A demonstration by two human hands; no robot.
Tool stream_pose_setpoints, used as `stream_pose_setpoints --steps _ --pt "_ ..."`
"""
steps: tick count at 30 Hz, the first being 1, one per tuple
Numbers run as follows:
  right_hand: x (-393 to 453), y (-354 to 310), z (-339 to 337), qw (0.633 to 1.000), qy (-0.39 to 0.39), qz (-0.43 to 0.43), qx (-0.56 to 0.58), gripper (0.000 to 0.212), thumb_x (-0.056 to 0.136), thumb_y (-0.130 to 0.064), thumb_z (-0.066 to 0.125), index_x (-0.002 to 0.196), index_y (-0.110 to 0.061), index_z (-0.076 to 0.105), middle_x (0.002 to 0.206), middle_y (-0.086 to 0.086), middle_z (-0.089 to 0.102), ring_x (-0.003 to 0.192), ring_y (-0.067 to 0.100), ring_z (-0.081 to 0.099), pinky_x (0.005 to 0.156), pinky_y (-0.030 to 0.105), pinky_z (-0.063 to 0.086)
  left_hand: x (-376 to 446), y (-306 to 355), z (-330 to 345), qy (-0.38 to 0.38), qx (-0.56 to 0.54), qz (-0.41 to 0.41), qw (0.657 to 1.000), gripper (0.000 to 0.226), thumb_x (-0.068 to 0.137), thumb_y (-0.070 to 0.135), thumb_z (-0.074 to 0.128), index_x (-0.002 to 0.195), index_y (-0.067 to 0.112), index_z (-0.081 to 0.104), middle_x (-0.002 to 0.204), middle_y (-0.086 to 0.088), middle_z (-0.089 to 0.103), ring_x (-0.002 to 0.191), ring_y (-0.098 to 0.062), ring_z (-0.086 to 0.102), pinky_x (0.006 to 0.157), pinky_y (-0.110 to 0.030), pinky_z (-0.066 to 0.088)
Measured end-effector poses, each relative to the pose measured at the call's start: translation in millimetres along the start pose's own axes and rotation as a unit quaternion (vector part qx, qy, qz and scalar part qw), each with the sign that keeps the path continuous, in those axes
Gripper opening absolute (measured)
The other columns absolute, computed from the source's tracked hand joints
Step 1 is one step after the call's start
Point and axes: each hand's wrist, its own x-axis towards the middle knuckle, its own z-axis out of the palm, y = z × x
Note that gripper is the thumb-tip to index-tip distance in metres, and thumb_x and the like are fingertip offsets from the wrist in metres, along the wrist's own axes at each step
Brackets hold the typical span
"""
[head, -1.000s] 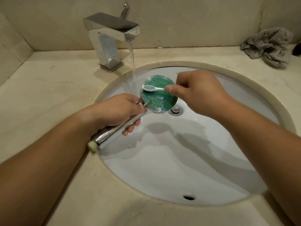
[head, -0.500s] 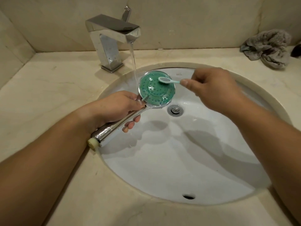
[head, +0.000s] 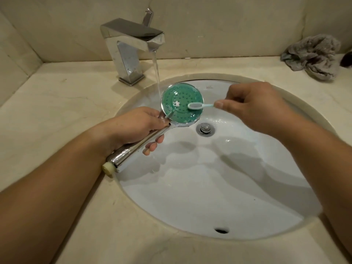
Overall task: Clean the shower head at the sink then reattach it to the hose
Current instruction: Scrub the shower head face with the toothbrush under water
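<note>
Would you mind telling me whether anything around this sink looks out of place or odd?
A crumpled grey rag sits bunched on the counter's far right corner. The shower head has a small white spot at its green face's centre. Otherwise nothing stands out.

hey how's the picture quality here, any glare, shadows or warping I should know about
Head view: sharp overall, warm dim light; bright glare on the chrome faucet and the shower head handle; soft arm shadows fall across the sink basin; wide-angle lens bows the counter edges; the cloth sits dim in the corner.
</note>
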Motion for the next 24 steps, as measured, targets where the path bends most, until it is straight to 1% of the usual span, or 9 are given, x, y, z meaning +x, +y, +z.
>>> stream_pose_setpoints --steps 2,5,6,10,13,15,19,22,24 --pt "1.7 -4.5 1.5 1.000 0.005 -0.011 0.008 0.040 0.085 -0.050 0.070 0.067 -0.016 0.057 0.054 -0.003 0.045 0.052 0.014 0.039 0.054 0.030 0.034 0.6 0.6 -0.4 0.001 0.001 0.002 1.000 0.019 0.109 0.008 0.046 0.094 0.000 0.055 0.071 -0.017 0.059 0.043 -0.021 0.052 0.040 -0.031 0.047" --pt "0.6 -15.4 13.0 0.997 -0.059 -0.043 -0.020 0.039 0.085 -0.048 0.071 0.068 -0.017 0.057 0.054 -0.002 0.046 0.051 0.012 0.038 0.054 0.031 0.033 1.5 -0.5 0.6 -0.006 0.005 -0.001 1.000 0.019 0.109 0.010 0.048 0.097 -0.001 0.056 0.070 -0.016 0.061 0.044 -0.021 0.053 0.042 -0.032 0.048" --pt "1.8 -14.7 11.8 0.997 -0.062 -0.040 -0.026 0.039 0.085 -0.049 0.071 0.068 -0.016 0.057 0.054 -0.002 0.046 0.051 0.012 0.038 0.054 0.031 0.033 1.4 -1.2 0.6 -0.006 0.005 -0.003 1.000 0.019 0.109 0.010 0.048 0.095 0.000 0.056 0.070 -0.016 0.061 0.044 -0.021 0.053 0.042 -0.032 0.048" --pt "12.0 -9.9 5.8 1.000 0.014 0.000 0.019 0.041 0.087 -0.050 0.068 0.070 -0.014 0.058 0.057 -0.002 0.046 0.054 0.015 0.039 0.054 0.030 0.034 3.2 -1.6 0.6 -0.008 0.002 -0.006 1.000 0.020 0.109 0.011 0.048 0.093 0.003 0.057 0.070 -0.015 0.061 0.044 -0.020 0.054 0.042 -0.032 0.048" --pt "10.2 -27.3 23.2 0.999 -0.019 -0.038 -0.014 0.041 0.089 -0.050 0.066 0.066 -0.018 0.054 0.057 -0.003 0.048 0.056 0.014 0.042 0.055 0.032 0.034 4.5 -1.1 2.7 -0.021 0.004 -0.008 1.000 0.018 0.109 0.012 0.049 0.098 0.002 0.059 0.070 -0.016 0.060 0.046 -0.021 0.055 0.043 -0.032 0.047" --pt "9.7 -32.4 25.0 0.998 -0.033 -0.039 -0.036 0.042 0.089 -0.050 0.065 0.064 -0.019 0.052 0.056 -0.003 0.048 0.056 0.013 0.043 0.054 0.032 0.033 4.4 -1.7 3.1 -0.020 0.002 -0.010 1.000 0.018 0.109 0.013 0.049 0.098 0.002 0.060 0.071 -0.016 0.060 0.046 -0.021 0.054 0.043 -0.032 0.047" --pt "16.5 -18.7 12.2 1.000 0.025 -0.005 -0.002 0.040 0.089 -0.049 0.066 0.069 -0.015 0.057 0.057 -0.002 0.047 0.055 0.014 0.041 0.057 0.033 0.034 4.8 -2.8 0.9 -0.011 0.006 -0.004 1.000 0.020 0.108 0.013 0.050 0.093 0.002 0.057 0.070 -0.017 0.060 0.045 -0.021 0.054 0.043 -0.032 0.047" --pt "11.7 -25.1 21.1 0.999 -0.016 -0.034 -0.016 0.040 0.089 -0.050 0.066 0.068 -0.017 0.056 0.055 -0.003 0.046 0.054 0.013 0.041 0.055 0.032 0.034 5.2 -1.8 2.4 -0.016 0.009 -0.006 1.000 0.021 0.109 0.012 0.050 0.092 0.002 0.057 0.069 -0.016 0.060 0.045 -0.021 0.054 0.043 -0.032 0.047" --pt "13.0 -23.2 20.5 0.999 0.003 -0.025 -0.020 0.041 0.089 -0.050 0.066 0.067 -0.018 0.054 0.056 -0.003 0.047 0.055 0.014 0.041 0.056 0.032 0.034 4.3 -1.6 1.5 -0.013 0.004 -0.007 1.000 0.020 0.109 0.011 0.049 0.094 0.002 0.057 0.069 -0.016 0.060 0.044 -0.021 0.054 0.043 -0.031 0.047"
